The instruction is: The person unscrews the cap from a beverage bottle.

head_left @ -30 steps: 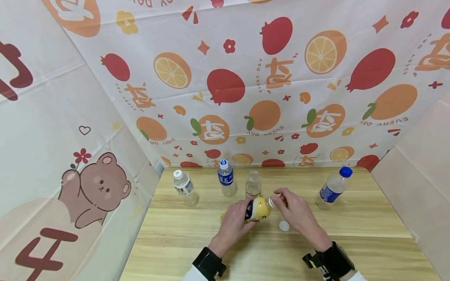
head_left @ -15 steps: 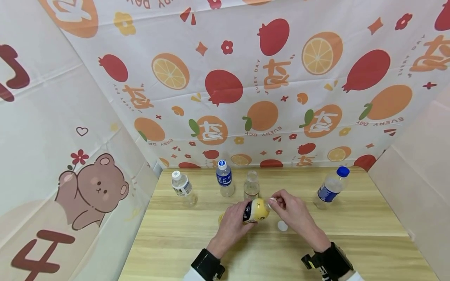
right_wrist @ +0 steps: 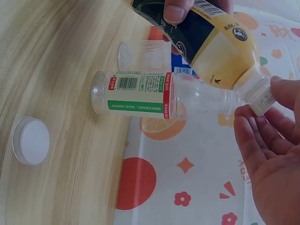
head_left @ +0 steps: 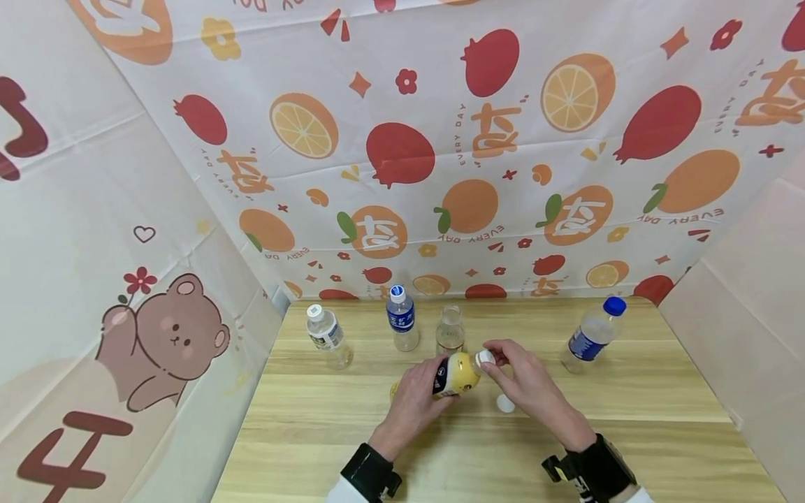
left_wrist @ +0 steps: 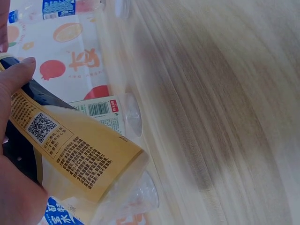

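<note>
My left hand grips a yellow bottle with a dark label around its body, tilted so its neck points right. In the left wrist view the bottle's printed label and base show. At the neck, my right hand pinches the white cap between thumb and fingers; the cap sits on the mouth. Just behind stands an uncapped clear bottle with a green and white label. A loose white cap lies on the table below my right hand.
Toward the back left stand two clear bottles with white caps, one with a white label and one with a blue label. A blue-capped bottle is at the right. A printed cloth hangs behind the wooden table.
The fingers of my right hand have shifted around the cap, which shows more now. The left hand keeps its hold on the yellow bottle. The standing bottles stay in place.
</note>
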A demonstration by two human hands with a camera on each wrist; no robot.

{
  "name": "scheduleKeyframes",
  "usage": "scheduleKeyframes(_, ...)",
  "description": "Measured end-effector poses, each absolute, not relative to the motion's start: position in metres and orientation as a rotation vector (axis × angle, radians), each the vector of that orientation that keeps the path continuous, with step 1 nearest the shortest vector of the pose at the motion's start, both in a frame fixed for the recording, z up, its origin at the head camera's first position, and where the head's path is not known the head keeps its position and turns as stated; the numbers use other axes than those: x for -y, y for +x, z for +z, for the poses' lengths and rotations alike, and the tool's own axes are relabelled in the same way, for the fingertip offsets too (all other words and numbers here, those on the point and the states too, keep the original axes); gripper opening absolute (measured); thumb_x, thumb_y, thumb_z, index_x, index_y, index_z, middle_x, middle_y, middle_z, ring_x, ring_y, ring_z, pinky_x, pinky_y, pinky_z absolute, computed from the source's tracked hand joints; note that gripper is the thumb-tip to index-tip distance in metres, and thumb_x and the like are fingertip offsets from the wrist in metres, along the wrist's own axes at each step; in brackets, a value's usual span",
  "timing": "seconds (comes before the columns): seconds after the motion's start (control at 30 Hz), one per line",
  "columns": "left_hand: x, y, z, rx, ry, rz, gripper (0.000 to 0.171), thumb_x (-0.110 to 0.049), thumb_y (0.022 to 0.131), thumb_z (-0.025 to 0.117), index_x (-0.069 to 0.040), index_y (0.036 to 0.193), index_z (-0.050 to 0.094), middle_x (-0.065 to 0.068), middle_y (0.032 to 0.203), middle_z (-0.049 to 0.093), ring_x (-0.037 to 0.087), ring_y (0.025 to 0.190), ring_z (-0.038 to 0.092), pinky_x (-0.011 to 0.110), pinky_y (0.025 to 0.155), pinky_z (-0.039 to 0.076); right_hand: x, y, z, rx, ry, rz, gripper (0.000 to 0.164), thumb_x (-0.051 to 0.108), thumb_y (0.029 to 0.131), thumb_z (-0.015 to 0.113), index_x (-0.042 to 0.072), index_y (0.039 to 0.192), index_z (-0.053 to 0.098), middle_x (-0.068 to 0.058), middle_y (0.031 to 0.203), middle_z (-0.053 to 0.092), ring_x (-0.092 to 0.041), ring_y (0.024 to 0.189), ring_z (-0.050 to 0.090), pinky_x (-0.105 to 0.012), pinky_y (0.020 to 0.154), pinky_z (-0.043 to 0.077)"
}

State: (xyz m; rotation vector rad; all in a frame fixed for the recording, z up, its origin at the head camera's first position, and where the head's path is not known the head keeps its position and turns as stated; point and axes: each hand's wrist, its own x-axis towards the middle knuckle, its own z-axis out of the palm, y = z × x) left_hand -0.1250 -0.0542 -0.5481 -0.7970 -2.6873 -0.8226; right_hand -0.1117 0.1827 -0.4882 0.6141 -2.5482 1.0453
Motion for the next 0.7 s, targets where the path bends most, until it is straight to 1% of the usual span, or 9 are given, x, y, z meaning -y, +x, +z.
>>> scheduleKeyframes(0.13, 0.0541, -0.1269, -0.5472, 2.698, -0.797, -0.821, 0.084, -0.031, 0.078, 0.093, -0.009, 0.147, 0.05, 0.005, 0.127, 0.068, 0.021, 0.113, 0.065, 0.042, 0.103, 0.053, -0.1845, -0.1119, -0.4896, 2.512, 0.703, 1.002, 0.038, -0.002, 0.09, 0.077, -0.002, 0.124, 0.061, -0.004, 0.108, 0.066, -0.013, 0.093, 0.065, -0.031, 0.076, 0.06)
scheduleKeyframes(0.27, 0.0543, -0.1274, -0.547, 2.714, -0.789, -0.822, 0.083, -0.031, 0.079, 0.092, -0.009, 0.146, 0.05, 0.005, 0.126, 0.068, 0.021, 0.113, 0.065, 0.042, 0.103, 0.053, -0.1859, -0.1121, -0.4909, 2.497, 0.76, 1.001, 0.039, -0.005, 0.091, 0.074, -0.003, 0.127, 0.059, -0.007, 0.114, 0.066, -0.016, 0.098, 0.066, -0.033, 0.079, 0.061)
scheduleKeyframes(0.43, 0.0549, -0.1274, -0.5485, 2.699, -0.789, -0.821, 0.083, -0.03, 0.078, 0.093, -0.009, 0.145, 0.05, 0.006, 0.125, 0.068, 0.021, 0.112, 0.066, 0.042, 0.101, 0.054, -0.1863, -0.1114, -0.4915, 2.513, 0.769, 1.041, 0.043, -0.005, 0.093, 0.072, -0.004, 0.132, 0.055, -0.01, 0.122, 0.064, -0.022, 0.104, 0.067, -0.038, 0.085, 0.06)
scheduleKeyframes(0.5, 0.055, -0.1275, -0.5492, 2.688, -0.796, -0.815, 0.083, -0.03, 0.077, 0.093, -0.008, 0.145, 0.05, 0.006, 0.125, 0.068, 0.021, 0.111, 0.066, 0.042, 0.1, 0.054, -0.1858, -0.1104, -0.4909, 2.537, 0.732, 1.069, 0.046, 0.0, 0.094, 0.073, -0.004, 0.135, 0.054, -0.012, 0.126, 0.063, -0.025, 0.107, 0.067, -0.041, 0.087, 0.06)
scheduleKeyframes(0.6, 0.0549, -0.1278, -0.5489, 2.685, -0.799, -0.809, 0.083, -0.031, 0.078, 0.093, -0.008, 0.144, 0.05, 0.006, 0.124, 0.068, 0.02, 0.111, 0.066, 0.041, 0.1, 0.054, -0.1839, -0.1081, -0.4887, 2.612, 0.608, 1.102, 0.05, 0.016, 0.098, 0.074, -0.002, 0.139, 0.053, -0.012, 0.129, 0.063, -0.027, 0.111, 0.065, -0.046, 0.088, 0.059)
scheduleKeyframes(0.7, 0.0543, -0.1298, -0.5467, 2.686, -0.807, -0.794, 0.082, -0.031, 0.078, 0.093, -0.007, 0.144, 0.051, 0.005, 0.124, 0.068, 0.02, 0.111, 0.066, 0.041, 0.1, 0.054, -0.1812, -0.1073, -0.4866, 2.707, 0.446, 1.095, 0.052, 0.034, 0.102, 0.067, 0.001, 0.14, 0.055, -0.009, 0.124, 0.065, -0.025, 0.11, 0.064, -0.046, 0.086, 0.058)
